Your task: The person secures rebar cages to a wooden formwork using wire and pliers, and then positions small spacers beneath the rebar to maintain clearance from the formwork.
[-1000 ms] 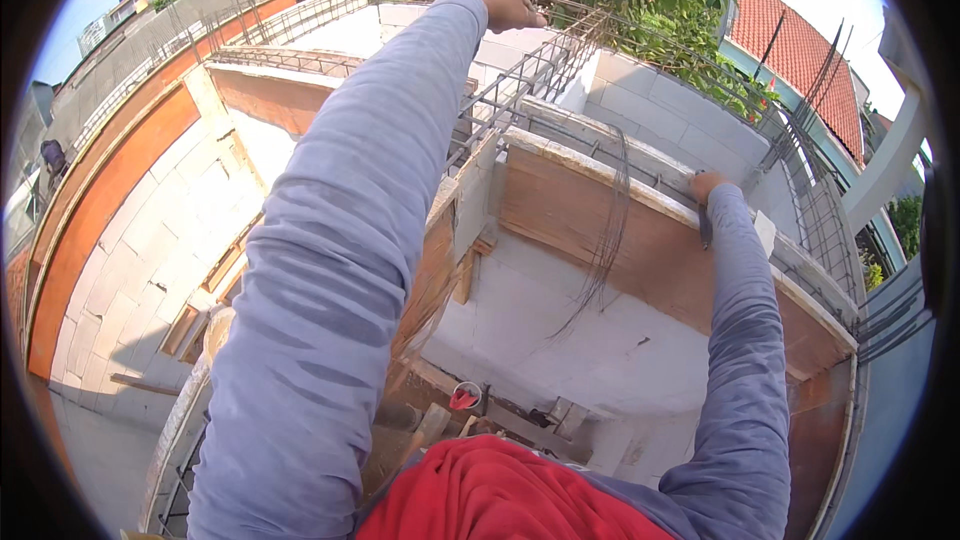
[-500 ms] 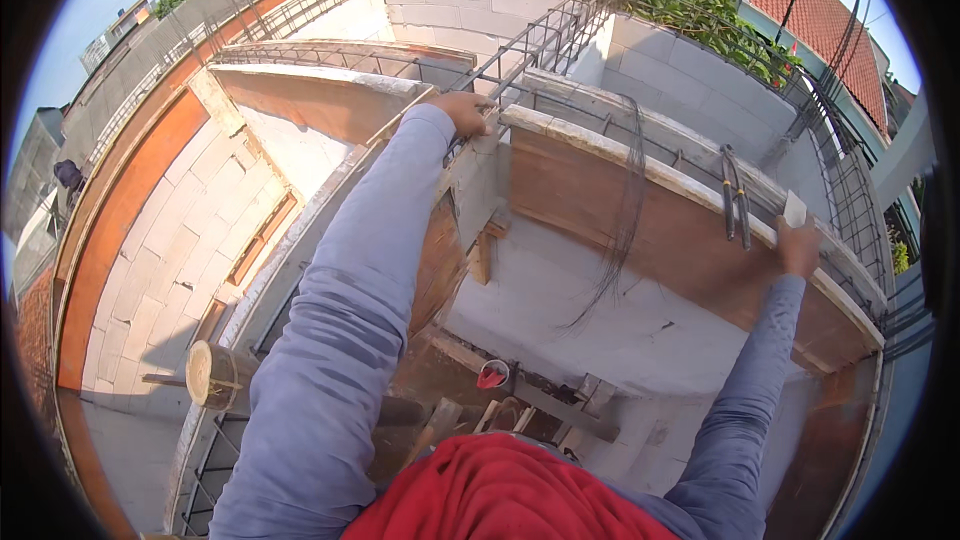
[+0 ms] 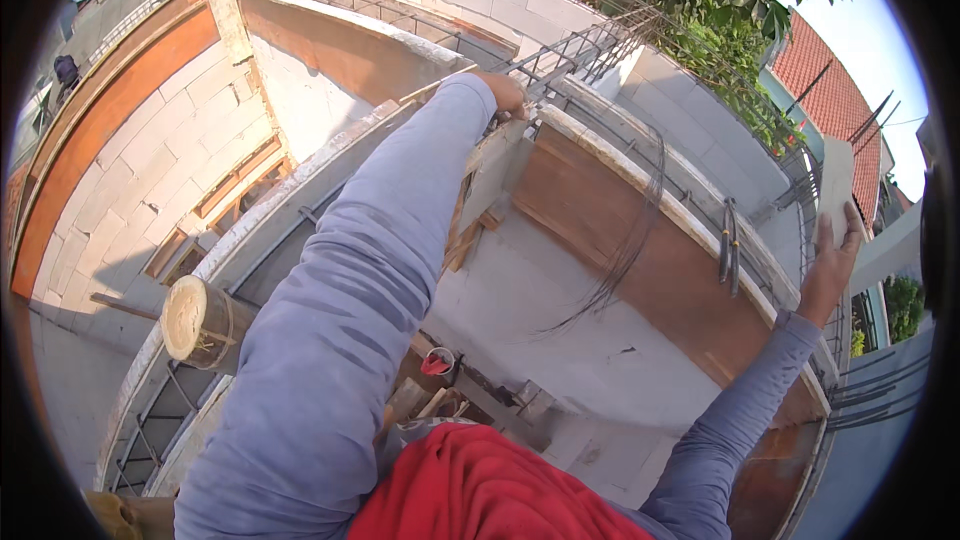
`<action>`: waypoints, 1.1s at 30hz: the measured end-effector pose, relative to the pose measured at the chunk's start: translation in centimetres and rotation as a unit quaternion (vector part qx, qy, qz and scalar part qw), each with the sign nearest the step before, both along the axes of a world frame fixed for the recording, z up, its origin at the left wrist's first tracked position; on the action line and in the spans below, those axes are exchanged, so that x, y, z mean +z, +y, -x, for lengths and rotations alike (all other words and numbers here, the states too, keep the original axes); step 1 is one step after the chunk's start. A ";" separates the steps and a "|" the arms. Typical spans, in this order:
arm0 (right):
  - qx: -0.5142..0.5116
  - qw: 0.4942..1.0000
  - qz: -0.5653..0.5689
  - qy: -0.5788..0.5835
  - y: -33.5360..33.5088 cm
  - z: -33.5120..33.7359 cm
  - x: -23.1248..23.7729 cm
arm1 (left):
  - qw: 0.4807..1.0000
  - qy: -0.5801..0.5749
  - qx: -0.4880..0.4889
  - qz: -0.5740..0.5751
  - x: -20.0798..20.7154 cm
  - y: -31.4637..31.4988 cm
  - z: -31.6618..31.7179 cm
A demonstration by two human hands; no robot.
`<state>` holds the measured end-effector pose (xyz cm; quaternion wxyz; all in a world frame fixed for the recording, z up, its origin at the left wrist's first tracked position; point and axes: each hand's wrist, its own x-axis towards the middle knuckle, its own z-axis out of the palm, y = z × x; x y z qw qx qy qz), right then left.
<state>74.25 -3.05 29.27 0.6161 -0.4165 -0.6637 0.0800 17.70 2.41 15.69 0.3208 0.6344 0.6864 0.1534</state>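
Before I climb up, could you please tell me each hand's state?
Left hand: closed on the rebar cage.
Right hand: open, holding nothing.

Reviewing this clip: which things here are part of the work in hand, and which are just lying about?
In hand:
left hand gripping the rebar cage
wooden form board
right hand raised open, holding nothing

Lying about:
pliers on the wall top
loose tie wire
log end
red cup

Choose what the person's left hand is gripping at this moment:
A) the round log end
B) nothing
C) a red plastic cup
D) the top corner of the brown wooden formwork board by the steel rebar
D: the left hand closes on the top corner of the brown wooden formwork board, beside the steel rebar.
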 end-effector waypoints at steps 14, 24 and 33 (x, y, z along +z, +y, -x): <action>0.291 0.896 0.108 -0.316 18.2 29.3 -2.7 | 0.999 0.029 -0.002 -0.039 1.8 -2.5 -1.1; 0.307 0.864 0.177 -0.359 21.8 30.9 -4.4 | 0.999 0.003 -0.020 -0.028 1.8 -1.7 -2.0; 0.339 0.843 0.236 -0.345 14.2 35.6 -3.5 | 0.998 -0.032 0.036 -0.044 0.8 -1.8 -1.3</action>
